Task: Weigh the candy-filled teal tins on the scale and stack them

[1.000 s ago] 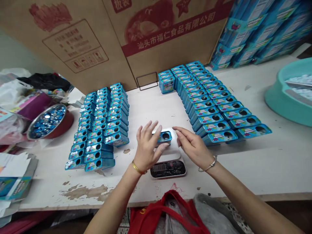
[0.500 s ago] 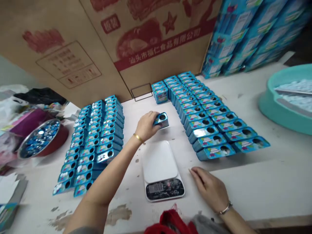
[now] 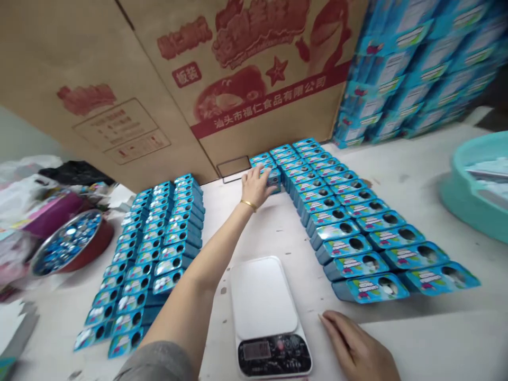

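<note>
Tin: blue rectangular printed tin [image 3: 273, 180] with a round dark window, partly hidden by the left hand; located far beyond the scale, at the inner end of the right-hand block of tins.

Landmark: white digital kitchen scale [image 3: 264, 299] with a black display panel, standing on a chipped white worktable [image 3: 222, 222].

Left hand: left hand [image 3: 256, 186], wearing a gold bangle [image 3: 248, 205], reaches past the scale; fingers together and curled down over the tin, apparently clamped on it.

Right hand: right hand [image 3: 357, 346] lies beside the scale on its right, empty; fingers together and extended, resting on the worktable.

Tin blocks: right block of blue tins [image 3: 349, 233] lies in rows beyond and right of the scale; left block of blue tins [image 3: 154, 248] lies left of it.

Other items: steel bowl of blue and silver pieces [image 3: 67, 243] far left of the scale; teal plastic basin [image 3: 476, 190] far right; printed cardboard carton [image 3: 254, 79] and stacked blue boxes [image 3: 416, 63] well beyond it.

Step in hand (judged): a weighed tin appears to be going into line with the right block.

Next move (judged): the tin needs squaring against its neighbours, then the fingers need opening.
</note>
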